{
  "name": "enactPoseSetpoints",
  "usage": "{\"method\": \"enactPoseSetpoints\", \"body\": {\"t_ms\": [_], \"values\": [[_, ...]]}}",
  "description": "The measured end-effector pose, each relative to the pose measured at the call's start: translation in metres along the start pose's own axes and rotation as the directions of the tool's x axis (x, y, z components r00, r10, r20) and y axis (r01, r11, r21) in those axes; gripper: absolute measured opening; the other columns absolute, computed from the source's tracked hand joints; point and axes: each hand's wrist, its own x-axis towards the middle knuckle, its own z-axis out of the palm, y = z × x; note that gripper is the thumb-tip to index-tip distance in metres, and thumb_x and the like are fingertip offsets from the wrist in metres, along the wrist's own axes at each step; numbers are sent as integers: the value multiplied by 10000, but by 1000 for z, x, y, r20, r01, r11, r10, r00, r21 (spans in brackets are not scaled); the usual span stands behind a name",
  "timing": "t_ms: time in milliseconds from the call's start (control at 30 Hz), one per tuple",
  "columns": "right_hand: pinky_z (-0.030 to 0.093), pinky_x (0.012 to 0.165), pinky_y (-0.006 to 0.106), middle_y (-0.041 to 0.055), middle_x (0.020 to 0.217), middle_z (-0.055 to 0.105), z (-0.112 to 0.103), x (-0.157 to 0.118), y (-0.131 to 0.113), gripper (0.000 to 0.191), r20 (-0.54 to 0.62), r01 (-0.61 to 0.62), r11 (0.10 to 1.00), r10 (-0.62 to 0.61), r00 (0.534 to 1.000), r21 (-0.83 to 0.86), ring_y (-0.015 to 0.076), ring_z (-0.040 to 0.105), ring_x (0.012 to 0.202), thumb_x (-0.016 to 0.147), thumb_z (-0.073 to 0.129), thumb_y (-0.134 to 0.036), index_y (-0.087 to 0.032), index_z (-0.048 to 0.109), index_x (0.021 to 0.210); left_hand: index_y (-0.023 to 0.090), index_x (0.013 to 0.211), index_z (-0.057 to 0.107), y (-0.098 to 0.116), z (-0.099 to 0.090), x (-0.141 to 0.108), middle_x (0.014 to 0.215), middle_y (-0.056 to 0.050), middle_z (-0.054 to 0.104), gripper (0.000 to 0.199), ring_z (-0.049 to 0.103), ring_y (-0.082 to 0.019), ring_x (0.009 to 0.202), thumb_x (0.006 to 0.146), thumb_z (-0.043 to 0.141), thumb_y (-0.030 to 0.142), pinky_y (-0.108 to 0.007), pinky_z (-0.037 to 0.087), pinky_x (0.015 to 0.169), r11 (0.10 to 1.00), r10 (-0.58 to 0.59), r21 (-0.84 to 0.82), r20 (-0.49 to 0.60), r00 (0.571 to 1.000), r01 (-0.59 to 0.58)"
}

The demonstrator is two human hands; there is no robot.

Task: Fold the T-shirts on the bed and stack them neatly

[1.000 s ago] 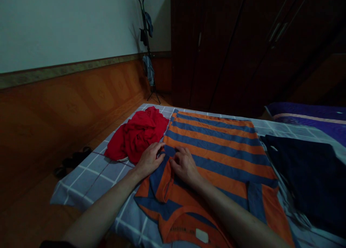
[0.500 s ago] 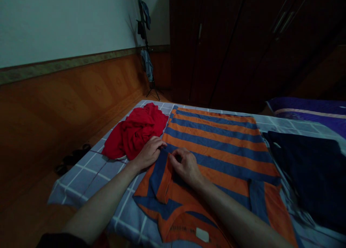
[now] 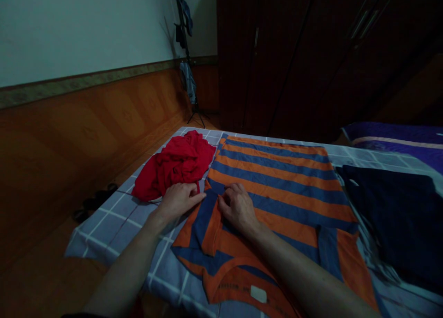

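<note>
An orange and blue striped T-shirt [image 3: 277, 179] lies spread out with its collar towards me and its left sleeve folded inward. My right hand [image 3: 238, 207] rests on it, thumb and fingers closed on the edge of that folded sleeve [image 3: 210, 230]. Beside the shirt's left edge is my left hand [image 3: 180, 200], thumb stretched towards the fabric and apart from the forefinger. Its other fingertips are partly hidden, close to a crumpled red garment [image 3: 176, 159].
The shirt lies on a bed with a grey checked sheet [image 3: 107, 223]. Folded dark navy clothing [image 3: 398, 216] lies on the right. Beyond are a coat stand [image 3: 188, 55], a dark wardrobe [image 3: 277, 55] and purple bedding [image 3: 398, 138]. Dark footwear [image 3: 93, 202] sits on the floor at left.
My left hand has drawn back left and slightly towards me from the shirt's edge, its thumb now extended. The right hand stays at the sleeve edge, its fingers shifted slightly.
</note>
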Motion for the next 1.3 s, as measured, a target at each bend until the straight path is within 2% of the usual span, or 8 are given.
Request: {"method": "enactPoseSetpoints", "body": {"t_ms": [200,400,533,633,733,833,1167,1300], "values": [[428,828,313,88,920,599,1,1,0,146,-26,-4,1000,5,1000,13,221,496,940,831,560,-234,-185,591,697,204,519,532,-6,-11,-32,501,16,531,437,479,-152,502,679,657,591,-269,163,489,999,-34,38,263,964,25],[435,846,318,89,956,602,2,1,0,141,-22,-7,1000,8,1000,26,225,492,966,813,574,-201,-184,591,674,177,563,504,-20,-10,-60,539,41,480,382,450,-121,538,783,563,484,-252,191,507,996,-28,-70,385,922,60],[438,847,319,92,968,603,3,1,1,145,-34,-6,999,7,999,44,225,493,971,823,569,-209,-184,602,684,175,644,506,-20,-14,-70,627,31,516,256,478,-131,615,826,506,356,-242,276,558,992,-71,-83,300,951,100],[436,855,322,95,969,602,4,1,2,142,-52,-1,999,4,999,49,228,492,977,834,573,-234,-180,614,710,180,758,524,-5,-16,-79,771,5,557,112,515,-159,754,815,529,277,-264,349,674,997,19,-76,178,984,-5],[431,868,326,98,981,600,4,0,2,126,-47,4,999,-3,999,37,233,487,991,826,581,-229,-178,617,717,192,804,530,9,-12,-90,874,-12,550,30,509,-178,854,782,544,177,-281,372,730,984,175,-82,222,959,-160],[432,868,325,101,987,600,4,0,2,121,-46,11,999,-10,999,38,232,485,993,818,583,-212,-176,609,706,195,842,527,11,-5,-97,921,-21,546,153,501,-185,903,761,483,73,-300,385,771,971,240,-68,238,941,-231],[449,847,347,104,982,609,4,0,1,139,-46,31,997,-28,999,66,234,498,966,784,577,-177,-183,581,644,185,784,507,-7,-12,-103,823,-24,554,189,520,-181,811,737,407,33,-310,416,708,974,223,-15,205,953,-225],[440,918,388,145,1109,580,4,-2,-1,152,-83,102,994,-98,992,47,262,473,1065,761,554,-141,-136,643,885,190,805,564,-1,-22,-98,826,-16,580,183,544,-172,817,806,426,69,-305,434,728,969,241,-16,240,940,-245]]}}
